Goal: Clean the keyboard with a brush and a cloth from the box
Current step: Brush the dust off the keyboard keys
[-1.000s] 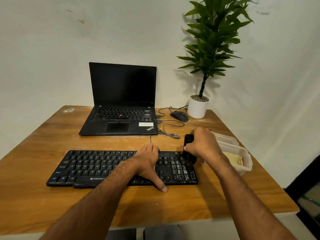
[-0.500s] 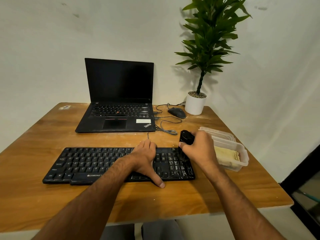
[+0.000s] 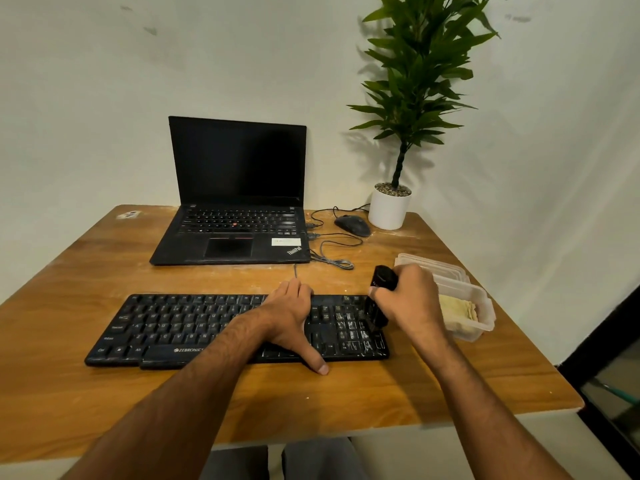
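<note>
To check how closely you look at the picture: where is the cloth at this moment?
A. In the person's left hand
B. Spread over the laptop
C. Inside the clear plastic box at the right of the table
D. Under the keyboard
C: the yellowish cloth lies inside the clear plastic box, while the right hand grips the brush over the keyboard and the left hand rests flat on the keys.
</note>
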Tool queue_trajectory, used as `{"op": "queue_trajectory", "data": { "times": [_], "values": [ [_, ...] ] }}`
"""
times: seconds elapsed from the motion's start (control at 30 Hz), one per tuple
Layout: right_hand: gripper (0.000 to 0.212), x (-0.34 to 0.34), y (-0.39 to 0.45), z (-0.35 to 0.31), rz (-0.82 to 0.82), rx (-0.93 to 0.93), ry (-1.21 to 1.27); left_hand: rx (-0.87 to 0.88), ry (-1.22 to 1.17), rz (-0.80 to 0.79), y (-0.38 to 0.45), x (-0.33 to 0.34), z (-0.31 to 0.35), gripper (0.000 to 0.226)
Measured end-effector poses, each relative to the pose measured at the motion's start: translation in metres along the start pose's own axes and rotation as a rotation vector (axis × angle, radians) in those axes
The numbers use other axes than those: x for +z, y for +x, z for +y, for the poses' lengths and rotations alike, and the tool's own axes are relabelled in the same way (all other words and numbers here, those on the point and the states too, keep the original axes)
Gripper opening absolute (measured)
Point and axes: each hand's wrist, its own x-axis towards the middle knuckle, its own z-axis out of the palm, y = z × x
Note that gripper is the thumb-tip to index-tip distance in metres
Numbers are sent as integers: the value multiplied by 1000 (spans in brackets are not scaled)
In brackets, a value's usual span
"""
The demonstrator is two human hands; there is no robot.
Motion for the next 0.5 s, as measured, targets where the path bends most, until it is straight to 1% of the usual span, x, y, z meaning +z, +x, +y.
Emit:
{"op": "queue_trajectory", "data": {
  "times": [0.13, 0.17, 0.2, 0.27, 0.33, 0.43, 0.5],
  "values": [
    [25, -17, 5, -2, -181, 27, -125, 2, 4, 7, 0, -1, 0, 130],
    [25, -21, 7, -5, -196, 29, -128, 2, 6, 8, 0, -1, 0, 130],
    [24, -23, 8, -7, -168, 21, -111, 2, 5, 8, 0, -1, 1, 130],
    [20, -19, 8, -7, -55, 6, -49, 3, 4, 13, 0, -1, 1, 130],
    [21, -11, 1, -5, -8, 0, -25, 5, 0, 12, 0, 0, 0, 130],
    [24, -6, -6, 0, -49, -13, -95, 0, -7, 11, 0, 0, -1, 130],
    [26, -15, -7, -1, -133, -5, -160, -4, 2, 7, 0, 0, 0, 131]
  ]
}}
